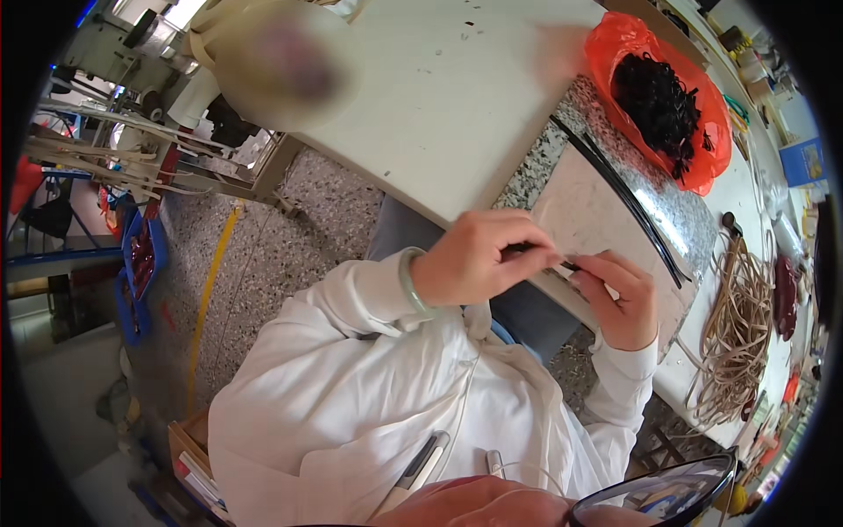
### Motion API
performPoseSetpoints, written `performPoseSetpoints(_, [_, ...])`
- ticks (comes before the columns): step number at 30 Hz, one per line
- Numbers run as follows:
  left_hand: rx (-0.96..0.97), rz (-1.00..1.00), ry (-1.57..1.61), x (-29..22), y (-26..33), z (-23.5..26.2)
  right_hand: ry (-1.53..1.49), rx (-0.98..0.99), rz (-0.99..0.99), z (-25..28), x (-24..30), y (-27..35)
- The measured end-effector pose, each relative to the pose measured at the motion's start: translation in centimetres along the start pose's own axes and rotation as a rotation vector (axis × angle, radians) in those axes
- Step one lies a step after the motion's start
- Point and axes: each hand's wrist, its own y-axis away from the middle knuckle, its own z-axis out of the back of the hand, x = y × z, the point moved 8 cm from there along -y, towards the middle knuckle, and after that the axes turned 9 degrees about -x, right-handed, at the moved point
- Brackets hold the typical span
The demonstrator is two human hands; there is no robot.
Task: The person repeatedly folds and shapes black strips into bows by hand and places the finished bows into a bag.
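Left hand (479,259) and right hand (623,299) pinch a thin black strip (562,260) together above a stone slab (606,220), with a red bag (694,132) of black pieces and coiled cord (733,338) nearby.

I count two hands at work, my left hand (479,259) and right hand (623,299), with one small dark piece (562,261) pinched between them. On the bench I see one red bag (702,105), one heap of black parts (659,101), one bundle of tan cords (733,338) and two long black strips (628,204).
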Motion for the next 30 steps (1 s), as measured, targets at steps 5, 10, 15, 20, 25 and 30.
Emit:
performPoseSetpoints(5, [-0.005, 0.25, 0.138, 2.7, -0.4, 1.6, -0.907, 0.313, -0.722, -2.2, -3.5, 2.9])
performPoseSetpoints(10, [0.179, 0.524, 0.725, 2.7, 1.0, -2.0, -1.065, -0.194, -0.245, -2.2, -3.5, 0.2])
performPoseSetpoints(15, [0.174, 0.35, 0.471, 2.9, 1.1, -2.1, -1.064, -0.219, -0.457, -4.4, -4.0, 1.0])
performPoseSetpoints(20, [0.091, 0.58, 0.511, 4.1, 1.4, -1.7, -0.855, -0.203, -0.579, -4.7, -3.8, 2.3])
performPoseSetpoints(25, [-0.022, 0.685, 0.67, 5.6, 1.7, -2.0, -0.793, -0.182, -0.633, -4.5, -4.2, 2.7])
performPoseSetpoints(30, [-0.01, 0.676, 0.592, 5.9, 1.8, -1.7, -0.786, -0.161, -0.644, -4.7, -4.4, 3.1])
